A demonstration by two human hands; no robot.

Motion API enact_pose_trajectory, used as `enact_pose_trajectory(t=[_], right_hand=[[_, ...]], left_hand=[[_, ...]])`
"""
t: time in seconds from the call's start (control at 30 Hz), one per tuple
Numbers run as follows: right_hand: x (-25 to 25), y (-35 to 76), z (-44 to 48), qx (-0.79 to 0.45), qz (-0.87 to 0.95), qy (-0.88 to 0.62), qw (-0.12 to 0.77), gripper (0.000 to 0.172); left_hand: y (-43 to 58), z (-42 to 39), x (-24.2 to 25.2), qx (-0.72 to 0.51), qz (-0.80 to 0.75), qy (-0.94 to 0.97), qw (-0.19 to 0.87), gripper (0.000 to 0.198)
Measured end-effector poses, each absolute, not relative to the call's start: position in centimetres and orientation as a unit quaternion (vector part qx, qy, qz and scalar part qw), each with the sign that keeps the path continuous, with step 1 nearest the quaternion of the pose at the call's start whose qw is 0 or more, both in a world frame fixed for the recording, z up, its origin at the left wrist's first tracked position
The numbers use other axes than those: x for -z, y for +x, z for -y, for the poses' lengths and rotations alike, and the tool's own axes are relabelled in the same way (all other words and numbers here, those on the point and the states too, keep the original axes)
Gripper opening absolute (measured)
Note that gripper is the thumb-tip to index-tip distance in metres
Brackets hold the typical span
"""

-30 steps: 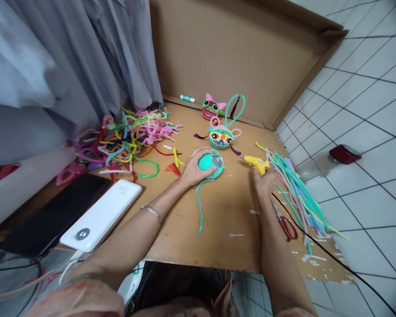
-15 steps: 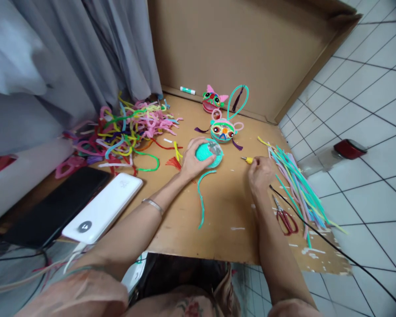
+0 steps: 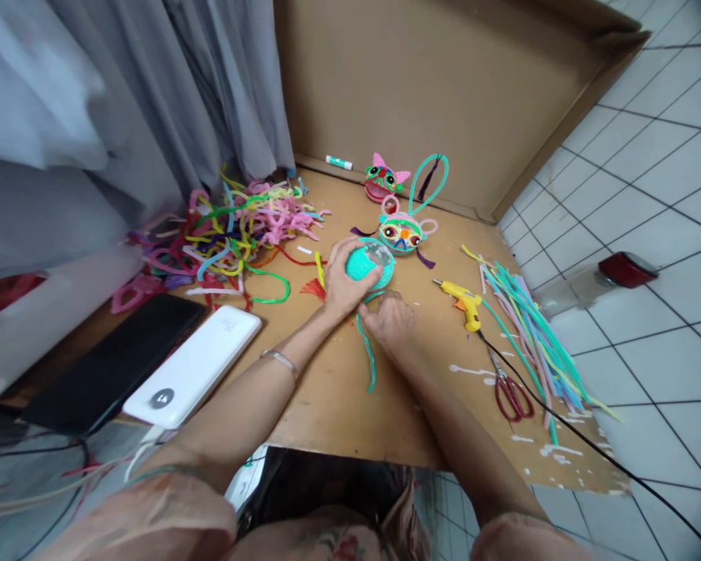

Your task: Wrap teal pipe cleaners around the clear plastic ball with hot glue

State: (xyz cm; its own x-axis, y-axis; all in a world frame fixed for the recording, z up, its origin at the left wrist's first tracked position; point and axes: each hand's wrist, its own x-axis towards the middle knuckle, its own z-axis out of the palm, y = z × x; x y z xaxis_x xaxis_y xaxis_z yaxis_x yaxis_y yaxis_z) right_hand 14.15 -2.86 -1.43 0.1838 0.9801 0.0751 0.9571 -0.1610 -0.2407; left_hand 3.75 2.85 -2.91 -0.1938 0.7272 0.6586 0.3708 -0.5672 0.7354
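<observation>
The teal round piece (image 3: 374, 261) lies flat on the cardboard board (image 3: 409, 389), near its middle and just in front of a finished pipe-cleaner face (image 3: 402, 232). It is wound in teal pipe cleaner, with a bare shiny patch showing on its far side. A loose teal strand (image 3: 369, 362) leaves its near edge. The strand's long axis runs from the piece back toward the person with a slight curve, and its free end points at the near edge of the board.

The left hand (image 3: 343, 287) cups the piece from the left, fingers curled around its rim and thumb along its near side, gripping it. The right hand (image 3: 390, 318) rests just beside it on the strand where that leaves the piece. Its fingers are bent with their tips down, and whether they pinch the strand is hidden.

To the right, apart from both hands, a yellow glue gun (image 3: 465, 298) lies on the board with its nozzle pointing left and away, its black cord (image 3: 561, 428) trailing off to the right. Red-handled scissors (image 3: 511, 393) lie near the cord, beside a bundle of straight pipe cleaners (image 3: 529, 331). A second face (image 3: 384, 178) sits further back, and a tangled pile of pipe cleaners (image 3: 239, 230) lies at left, with a white power bank (image 3: 192, 366) nearer the person.
</observation>
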Motion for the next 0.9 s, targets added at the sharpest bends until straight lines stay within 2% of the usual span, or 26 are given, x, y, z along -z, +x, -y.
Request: enact_pose_trajectory(t=[0.13,0.2,0.3,0.43,0.5,0.6,0.7,0.8,0.9], right_hand=[[1.5,14.3,2.3,-0.071,0.642,-0.755,0.116,0.023],[1.6,15.1,2.6,-0.078,0.647,-0.745,0.14,0.018],[1.8,17.2,3.4,-0.116,0.644,-0.718,0.238,0.018],[0.9,19.3,4.3,-0.22,0.587,-0.637,0.448,0.027],[-0.4,19.3,4.3,-0.24,0.574,-0.584,0.522,0.031],[-2.5,18.3,3.8,-0.241,0.56,-0.549,0.572,0.035],[-3.8,17.6,3.0,-0.248,0.546,-0.534,0.596,0.026],[-3.6,17.7,2.3,-0.289,0.548,-0.492,0.611,0.021],[-2.8,18.5,1.9,-0.346,0.544,-0.441,0.624,0.026]], left_hand=[[3.7,-2.9,2.9,-0.624,-0.446,0.627,0.137,0.044],[3.6,-3.1,3.0,-0.628,-0.444,0.625,0.136,0.044],[3.4,-3.4,3.1,-0.637,-0.443,0.615,0.14,0.044],[3.6,-3.4,3.3,-0.622,-0.434,0.63,0.167,0.046],[3.8,-3.2,3.3,-0.611,-0.416,0.648,0.182,0.046],[4.0,-2.8,3.3,-0.596,-0.377,0.682,0.193,0.046],[4.1,-2.7,3.3,-0.577,-0.363,0.704,0.198,0.046],[4.0,-2.8,3.4,-0.57,-0.359,0.711,0.203,0.045],[4.0,-3.0,3.5,-0.57,-0.355,0.711,0.206,0.044]])
